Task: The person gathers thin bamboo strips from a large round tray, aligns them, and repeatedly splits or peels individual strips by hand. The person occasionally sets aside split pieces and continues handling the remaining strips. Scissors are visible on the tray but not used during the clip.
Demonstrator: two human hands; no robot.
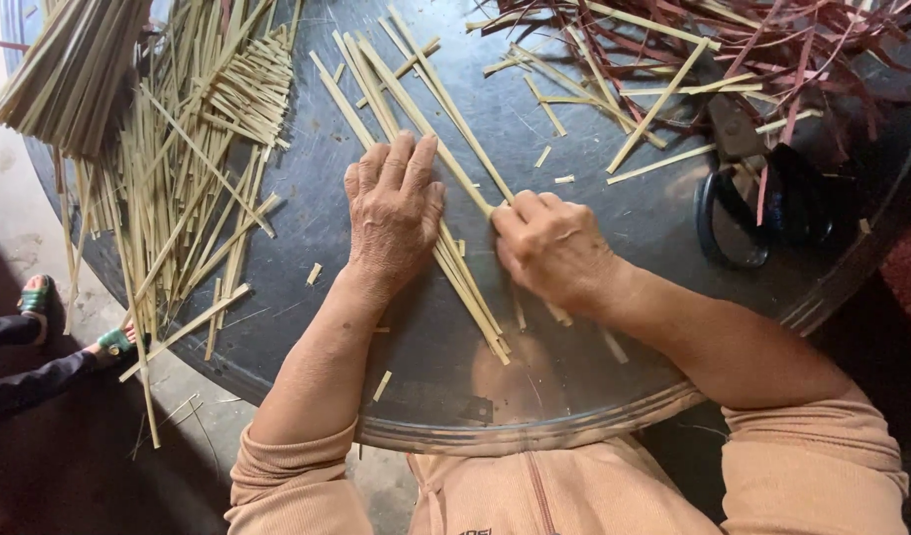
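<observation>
A row of pale bamboo strips (401,109) lies side by side on a round dark metal tray (594,213), running from upper left to lower right. My left hand (396,213) rests flat on top of them, fingers together, pressing them down. My right hand (549,248) is curled beside it at the right edge of the row, fingertips pinching one strip. The lower ends of the strips stick out below both hands.
A heap of loose pale strips (193,168) covers the tray's left side, with a bundle (74,69) at top left. Reddish-purple strips (772,50) pile at top right above black scissors (748,193). Another person's sandalled feet (39,297) show at the left.
</observation>
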